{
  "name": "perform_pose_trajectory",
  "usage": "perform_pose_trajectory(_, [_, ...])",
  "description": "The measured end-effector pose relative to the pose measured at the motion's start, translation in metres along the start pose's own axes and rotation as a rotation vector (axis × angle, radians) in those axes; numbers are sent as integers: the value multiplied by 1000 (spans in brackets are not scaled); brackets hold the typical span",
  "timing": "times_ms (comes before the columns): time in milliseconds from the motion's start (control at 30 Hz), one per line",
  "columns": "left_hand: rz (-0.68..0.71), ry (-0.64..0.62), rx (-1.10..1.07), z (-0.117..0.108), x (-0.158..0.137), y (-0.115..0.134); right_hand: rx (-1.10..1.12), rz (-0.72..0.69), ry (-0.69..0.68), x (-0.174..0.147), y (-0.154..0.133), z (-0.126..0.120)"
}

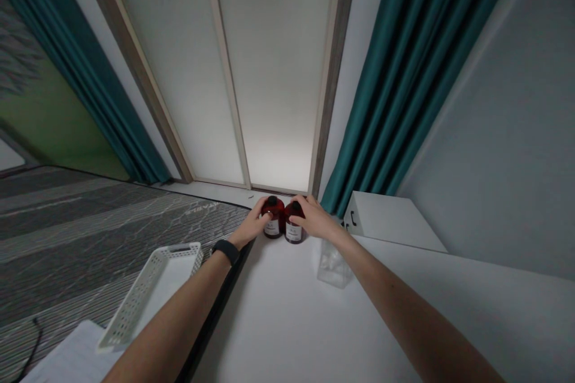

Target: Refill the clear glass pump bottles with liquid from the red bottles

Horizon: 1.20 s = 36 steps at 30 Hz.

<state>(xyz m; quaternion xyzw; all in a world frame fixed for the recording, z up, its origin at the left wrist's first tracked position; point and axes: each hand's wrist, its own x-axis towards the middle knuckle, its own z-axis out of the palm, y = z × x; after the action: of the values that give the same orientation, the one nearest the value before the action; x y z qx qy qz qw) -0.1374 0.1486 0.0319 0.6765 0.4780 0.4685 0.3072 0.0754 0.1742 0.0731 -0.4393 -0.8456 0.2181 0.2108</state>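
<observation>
Two dark red bottles with black caps and white labels stand side by side near the far end of a white tabletop (269,317). My left hand (253,224) is wrapped round the left bottle (272,227), thumb across its front. Round the upper part of the right bottle (293,233) curl the fingers of my right hand (317,219). Both bottles are upright and look to be touching each other. A clear plastic container (333,266) sits on the table, partly hidden behind my right forearm.
A white perforated basket (153,287) rests left of the table, beside white paper (74,356). A white drawer unit (395,221) stands at the right back. Teal curtains (381,84) and frosted sliding doors (274,72) are beyond the table's far end.
</observation>
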Motion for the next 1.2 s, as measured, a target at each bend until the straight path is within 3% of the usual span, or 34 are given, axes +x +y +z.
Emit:
perform_pose_trajectory(200, [-21, -41, 34, -11, -4, -2, -11, -8, 9, 0, 2, 2])
perform_pose_trajectory(300, [-29, -3, 63, -16, -10, 1, -24, -4, 28, -2, 1, 3])
perform_pose_trajectory(500, [118, 361, 289, -14, -33, 29, -57, 15, 86, -11, -3, -6])
perform_pose_trajectory(567, [146, 401, 312, -5, -42, 40, -70, 20, 103, -17, -2, -13])
perform_pose_trajectory(700, [218, 314, 320, 25, -63, 54, -81, 29, 129, -33, 7, -26])
perform_pose_trajectory(867, [277, 110, 294, 73, -79, 60, -45, 46, 174, -57, 33, -35])
perform_pose_trajectory(1033, [223, -55, 267, 110, -82, 64, 64, 68, 230, -75, 62, -32])
perform_pose_trajectory(1200, [192, -91, 244, 135, -81, 62, 145, 19, 258, -91, 74, -25])
